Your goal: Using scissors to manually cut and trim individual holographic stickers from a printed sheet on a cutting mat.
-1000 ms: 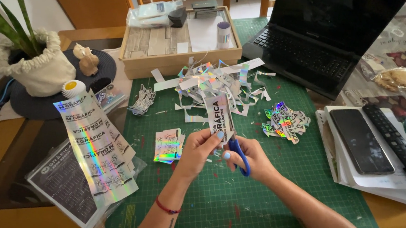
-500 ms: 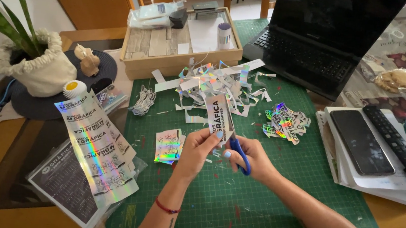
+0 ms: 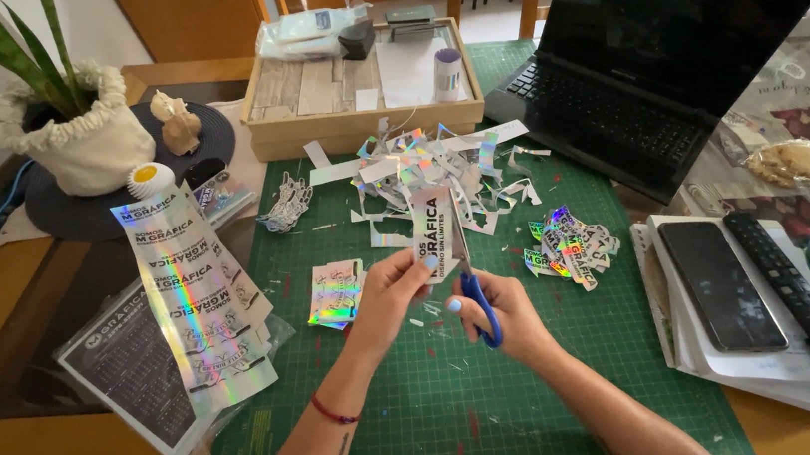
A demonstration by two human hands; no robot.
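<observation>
Head camera looks down on a green cutting mat (image 3: 526, 411), where the left hand (image 3: 393, 292) pinches a holographic sticker strip (image 3: 433, 232) upright above it. Just beside it, the right hand (image 3: 506, 318) grips blue-handled scissors (image 3: 478, 300) — blades against the strip's edge — with a heap of shiny offcuts (image 3: 421, 169) beyond.
</observation>
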